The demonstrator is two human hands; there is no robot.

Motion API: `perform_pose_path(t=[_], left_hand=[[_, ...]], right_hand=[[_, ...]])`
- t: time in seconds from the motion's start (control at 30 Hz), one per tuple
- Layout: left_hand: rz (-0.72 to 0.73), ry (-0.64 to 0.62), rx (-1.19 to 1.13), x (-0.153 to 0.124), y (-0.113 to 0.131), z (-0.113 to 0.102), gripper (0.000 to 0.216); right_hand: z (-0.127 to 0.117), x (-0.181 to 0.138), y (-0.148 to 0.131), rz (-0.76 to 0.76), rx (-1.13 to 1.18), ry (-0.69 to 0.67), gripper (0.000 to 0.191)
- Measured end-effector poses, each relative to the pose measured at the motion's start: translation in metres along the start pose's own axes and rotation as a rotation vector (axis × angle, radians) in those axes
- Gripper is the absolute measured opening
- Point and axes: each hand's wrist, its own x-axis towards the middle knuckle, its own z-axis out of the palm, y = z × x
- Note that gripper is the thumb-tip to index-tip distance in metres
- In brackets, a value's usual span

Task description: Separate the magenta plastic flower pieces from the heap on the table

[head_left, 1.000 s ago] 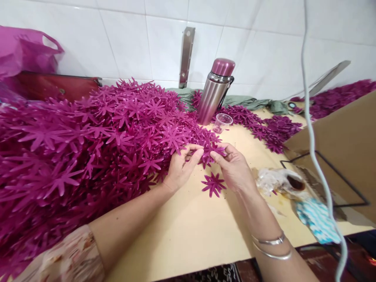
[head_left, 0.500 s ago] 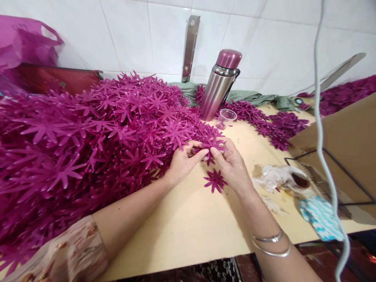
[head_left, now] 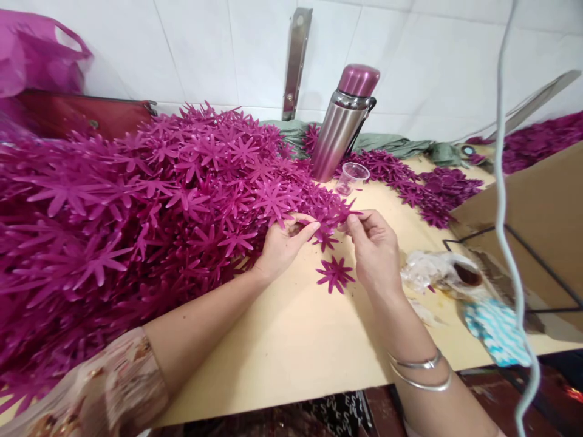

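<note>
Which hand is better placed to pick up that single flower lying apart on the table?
Probably the right hand: the single flower on the table lies close beside it, farther from the left hand. However, the right appears to pinch another flower; whether the left holds anything is unclear.

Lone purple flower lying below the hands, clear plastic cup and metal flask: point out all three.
Lone purple flower (head_left: 336,275): head view, on its centre, where the petals meet.
Clear plastic cup (head_left: 348,183): head view, on the wall below the rim.
Metal flask (head_left: 338,130): head view, on the silvery middle of its body.
</note>
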Motion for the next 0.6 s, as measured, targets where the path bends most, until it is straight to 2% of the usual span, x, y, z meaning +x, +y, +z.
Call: perform_pose_path(t=[0.1,0.2,0.43,0.6], left_hand=[[0.032,0.022,0.018,0.000,0.002,-0.001,0.013],[0.074,0.052,0.032,0.001,0.002,-0.002,0.010],[0.029,0.089,0.018,0.003,-0.004,-0.002,0.011],[0.050,0.084,-0.028,0.003,-0.008,-0.002,0.014]], right_hand=[[-0.004,0.005,0.004,0.093,0.176,0.076,0.017],[-0.007,0.009,0.005,0.169,0.288,0.091,0.020],[-0.003,0.009,0.004,0.115,0.279,0.068,0.027],[0.002,0.006,0.007,0.199,0.267,-0.032,0.037]])
